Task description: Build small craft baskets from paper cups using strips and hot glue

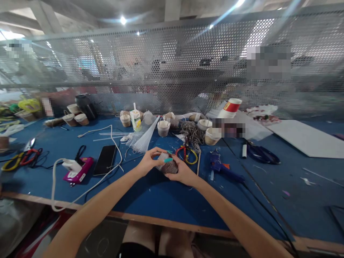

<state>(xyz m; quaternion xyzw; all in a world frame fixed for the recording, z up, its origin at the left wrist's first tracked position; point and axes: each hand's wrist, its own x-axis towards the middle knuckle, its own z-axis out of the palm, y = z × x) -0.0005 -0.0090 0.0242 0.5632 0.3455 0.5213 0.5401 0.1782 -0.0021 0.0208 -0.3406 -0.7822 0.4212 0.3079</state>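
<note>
Both of my hands are at the middle of the blue table, curled around a small brown-and-white pot (pixel 171 167) that lies tilted between them. My left hand (pixel 148 161) grips its pale end from the left, fingers over the top. On the other side my right hand (pixel 185 173) has its thumb below and fingers against the brown side. Turquoise fingernails show. The fingers hide part of the pot. Just beyond the hands lie red-and-yellow-handled scissors (pixel 185 153) and a heap of grey-brown cord (pixel 192 133). A blue glue gun (pixel 220 167) rests to the right.
Several small brown pots (pixel 163 128) stand along the back, near a drink cup (pixel 136 121). Leftward are a phone (pixel 104 162), a purple device (pixel 84 170) with a white cable and more scissors (pixel 22 157). A white board (pixel 306 138) lies right. A perforated metal screen (pixel 172 61) rises behind.
</note>
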